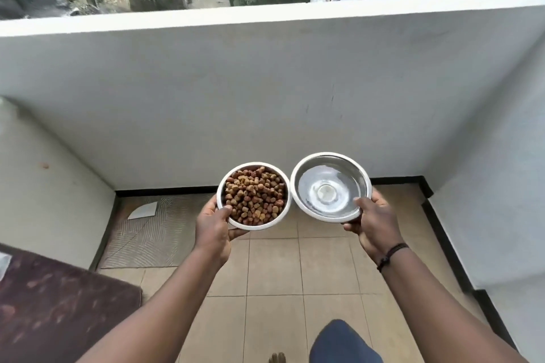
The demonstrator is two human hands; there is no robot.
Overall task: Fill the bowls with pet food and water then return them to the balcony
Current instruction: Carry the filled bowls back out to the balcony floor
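The left hand had its fingers wrapped over the near rim of the food bowl, thumb on the inside edge and the rest beneath, holding it up in the air. That bowl was heaped with brown kibble. The right hand gripped the water bowl the same way, thumb hooked over its near rim; clear water lay in the shiny steel. The two bowls sat rim to rim, touching or nearly so, both held level above the tiled balcony floor. No writing or brand could be read on either bowl. A dark cord bracelet circled the right wrist. Ahead rose the white parapet wall, trees beyond it. At the left lay a grey ribbed mat and a maroon rug. A blue-clad knee showed below.
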